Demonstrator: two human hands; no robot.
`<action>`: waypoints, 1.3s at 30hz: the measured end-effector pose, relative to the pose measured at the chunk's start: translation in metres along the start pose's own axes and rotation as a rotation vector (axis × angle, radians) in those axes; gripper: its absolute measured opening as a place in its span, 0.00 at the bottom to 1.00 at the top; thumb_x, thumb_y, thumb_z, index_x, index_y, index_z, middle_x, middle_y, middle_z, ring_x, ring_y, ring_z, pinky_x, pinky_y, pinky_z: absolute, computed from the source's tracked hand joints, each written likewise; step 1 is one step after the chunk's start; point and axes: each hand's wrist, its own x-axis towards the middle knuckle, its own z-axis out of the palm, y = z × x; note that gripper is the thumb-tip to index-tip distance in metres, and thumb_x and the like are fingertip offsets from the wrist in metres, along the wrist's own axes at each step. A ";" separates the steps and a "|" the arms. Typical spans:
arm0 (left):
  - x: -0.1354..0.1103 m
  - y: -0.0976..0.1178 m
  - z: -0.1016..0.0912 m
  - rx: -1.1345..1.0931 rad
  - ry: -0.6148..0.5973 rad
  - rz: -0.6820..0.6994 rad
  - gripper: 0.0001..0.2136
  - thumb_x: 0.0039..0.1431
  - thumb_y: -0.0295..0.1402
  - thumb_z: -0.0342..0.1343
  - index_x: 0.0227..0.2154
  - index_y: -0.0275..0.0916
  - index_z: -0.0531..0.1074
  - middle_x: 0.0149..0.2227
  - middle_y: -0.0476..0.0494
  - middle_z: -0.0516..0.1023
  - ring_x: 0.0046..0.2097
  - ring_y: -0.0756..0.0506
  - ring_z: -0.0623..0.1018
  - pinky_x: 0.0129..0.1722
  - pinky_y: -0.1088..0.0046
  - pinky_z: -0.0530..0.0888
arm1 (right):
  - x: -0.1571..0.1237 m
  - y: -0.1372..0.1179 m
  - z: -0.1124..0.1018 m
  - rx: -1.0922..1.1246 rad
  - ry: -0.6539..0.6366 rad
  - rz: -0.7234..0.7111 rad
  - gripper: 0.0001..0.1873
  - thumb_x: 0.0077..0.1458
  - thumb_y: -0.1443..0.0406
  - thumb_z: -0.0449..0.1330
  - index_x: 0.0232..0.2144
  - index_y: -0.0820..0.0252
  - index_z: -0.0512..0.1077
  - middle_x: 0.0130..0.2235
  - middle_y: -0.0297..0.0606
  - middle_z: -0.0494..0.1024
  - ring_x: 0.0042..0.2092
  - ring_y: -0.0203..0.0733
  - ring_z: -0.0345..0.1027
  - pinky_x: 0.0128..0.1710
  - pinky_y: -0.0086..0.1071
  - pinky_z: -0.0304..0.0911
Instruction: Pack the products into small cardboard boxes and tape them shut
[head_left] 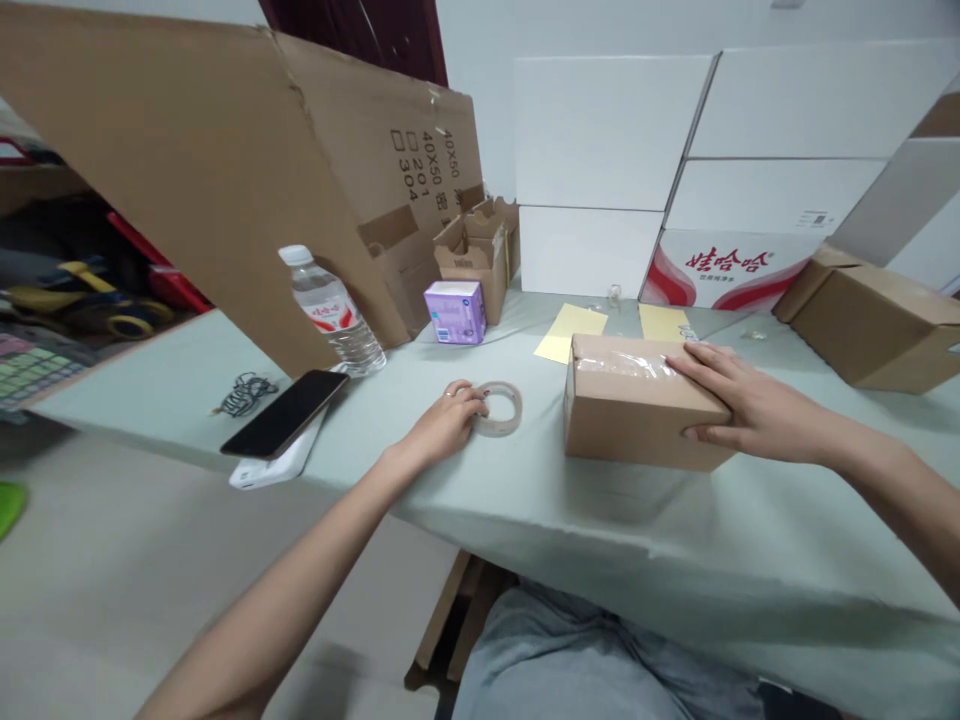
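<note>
A small brown cardboard box (622, 415), taped across its top with clear tape, lies on the pale green table (615, 520). My right hand (739, 405) rests flat on its right end, fingers stretched out and the thumb down the box's front side. My left hand (446, 425) is curled around the left edge of a roll of clear tape (501, 408) that lies flat on the table to the left of the box.
A black phone (285, 412) on a white power bank, a water bottle (334, 312) and a purple tissue pack (455, 312) stand at the left. Yellow papers (571, 330) lie behind the box. A big cardboard sheet (225, 170), small open cartons and white boxes (720, 170) line the back.
</note>
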 end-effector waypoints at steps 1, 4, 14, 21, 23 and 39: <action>0.001 0.002 -0.004 -0.021 -0.008 0.012 0.10 0.54 0.23 0.49 0.33 0.39 0.75 0.45 0.37 0.78 0.59 0.34 0.67 0.61 0.47 0.64 | 0.000 0.001 0.000 0.001 0.000 0.007 0.43 0.58 0.45 0.52 0.70 0.52 0.49 0.71 0.49 0.48 0.70 0.70 0.41 0.60 0.63 0.57; -0.001 0.014 -0.010 -0.110 0.011 0.018 0.04 0.58 0.30 0.51 0.32 0.40 0.72 0.41 0.39 0.78 0.58 0.34 0.68 0.57 0.50 0.67 | 0.000 0.003 0.001 -0.004 0.003 0.003 0.43 0.58 0.45 0.52 0.70 0.51 0.48 0.72 0.50 0.47 0.71 0.68 0.41 0.61 0.62 0.56; 0.023 0.104 -0.034 -0.433 0.374 0.056 0.12 0.67 0.42 0.43 0.47 0.40 0.59 0.32 0.49 0.68 0.30 0.47 0.68 0.33 0.70 0.67 | 0.001 -0.011 -0.008 -0.111 -0.084 0.001 0.44 0.60 0.49 0.52 0.71 0.60 0.43 0.72 0.59 0.45 0.72 0.65 0.36 0.64 0.71 0.37; 0.089 0.178 -0.041 -0.233 0.108 0.219 0.14 0.64 0.31 0.43 0.52 0.38 0.62 0.39 0.40 0.75 0.39 0.41 0.75 0.39 0.65 0.69 | 0.000 -0.020 -0.023 0.120 0.080 -0.007 0.46 0.58 0.44 0.56 0.69 0.59 0.48 0.66 0.58 0.61 0.67 0.65 0.54 0.64 0.70 0.42; 0.103 0.186 -0.035 -0.145 0.023 0.202 0.15 0.64 0.30 0.43 0.51 0.36 0.63 0.39 0.37 0.77 0.40 0.38 0.76 0.40 0.62 0.69 | 0.005 -0.020 -0.030 0.218 0.277 -0.018 0.31 0.62 0.51 0.55 0.63 0.55 0.58 0.59 0.52 0.72 0.59 0.58 0.68 0.60 0.62 0.59; 0.118 0.176 -0.019 -0.296 0.046 0.318 0.14 0.65 0.29 0.44 0.52 0.43 0.63 0.48 0.39 0.78 0.47 0.40 0.78 0.44 0.63 0.74 | 0.054 -0.004 -0.030 0.405 0.715 -0.169 0.10 0.60 0.61 0.62 0.41 0.55 0.65 0.37 0.38 0.76 0.40 0.42 0.73 0.38 0.36 0.71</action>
